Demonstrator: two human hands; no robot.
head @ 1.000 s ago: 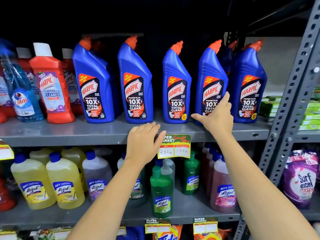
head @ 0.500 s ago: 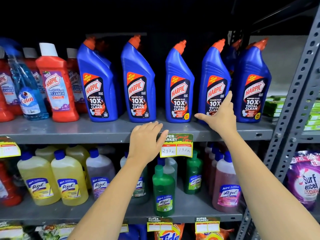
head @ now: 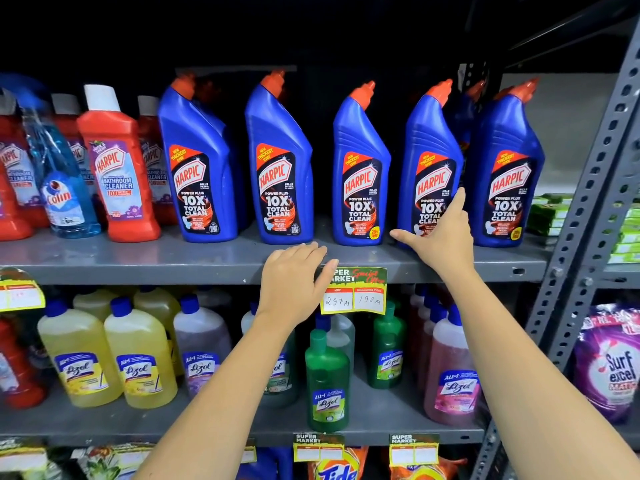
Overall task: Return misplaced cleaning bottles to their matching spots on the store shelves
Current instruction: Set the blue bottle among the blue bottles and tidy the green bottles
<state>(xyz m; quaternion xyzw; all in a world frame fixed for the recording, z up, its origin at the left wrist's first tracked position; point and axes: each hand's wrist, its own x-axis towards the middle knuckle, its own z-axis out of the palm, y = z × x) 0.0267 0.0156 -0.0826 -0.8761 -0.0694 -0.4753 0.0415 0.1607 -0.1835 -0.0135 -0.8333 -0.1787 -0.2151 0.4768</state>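
Several blue Harpic toilet cleaner bottles with orange caps stand in a row on the grey upper shelf (head: 138, 261). My right hand (head: 440, 240) is open, its fingers spread against the lower front of the fourth blue Harpic bottle (head: 431, 147), not gripping it. My left hand (head: 294, 282) rests flat and open on the shelf's front edge, below the second blue Harpic bottle (head: 280, 161) and third blue Harpic bottle (head: 360, 168). A blue Colin spray bottle (head: 59, 181) stands among red Harpic bathroom cleaner bottles (head: 117, 168) at the left.
A price tag (head: 360, 292) hangs from the shelf edge beside my left hand. Yellow, purple, green and pink Lizol bottles (head: 138, 355) fill the lower shelf. A grey perforated upright (head: 588, 209) stands at the right, with Surf Excel packs (head: 613, 365) beyond it.
The view has shifted slightly; my right hand has slid a little to the right along the fourth blue bottle. My left hand stays on the shelf edge.
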